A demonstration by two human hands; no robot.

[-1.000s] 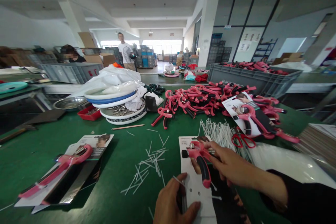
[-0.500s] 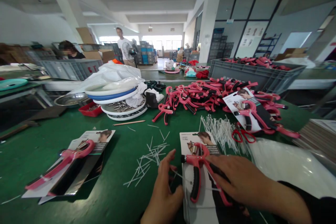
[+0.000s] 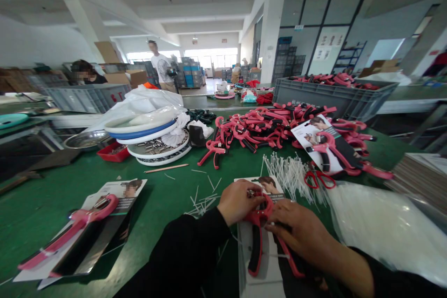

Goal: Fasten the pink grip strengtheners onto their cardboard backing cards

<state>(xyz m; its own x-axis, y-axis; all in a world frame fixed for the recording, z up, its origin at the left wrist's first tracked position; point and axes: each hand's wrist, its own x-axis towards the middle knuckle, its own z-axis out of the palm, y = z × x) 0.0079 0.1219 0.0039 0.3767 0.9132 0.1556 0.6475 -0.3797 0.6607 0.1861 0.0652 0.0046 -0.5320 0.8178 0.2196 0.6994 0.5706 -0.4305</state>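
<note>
A pink and black hand grip lies on a printed card in front of me. My left hand has its fingers bent over the grip's spring end, covering the spring. My right hand touches the grip's right side near its top, thumb and fingers close together; whatever is between them is too small to tell. A white tie crosses the grip's lower handles. Another carded grip lies at the left. White ties are bunched beyond the card, and loose ones lie left of it.
A pile of pink grips, red scissors, plastic bags and stacked cards lie around. Stacked round trays stand at the back left, a grey crate behind the pile. Two people are in the background.
My left hand has moved up and right from beside the card onto the grip's spring end. My right hand has drawn its fingers together at the grip. The view has shifted slightly.
</note>
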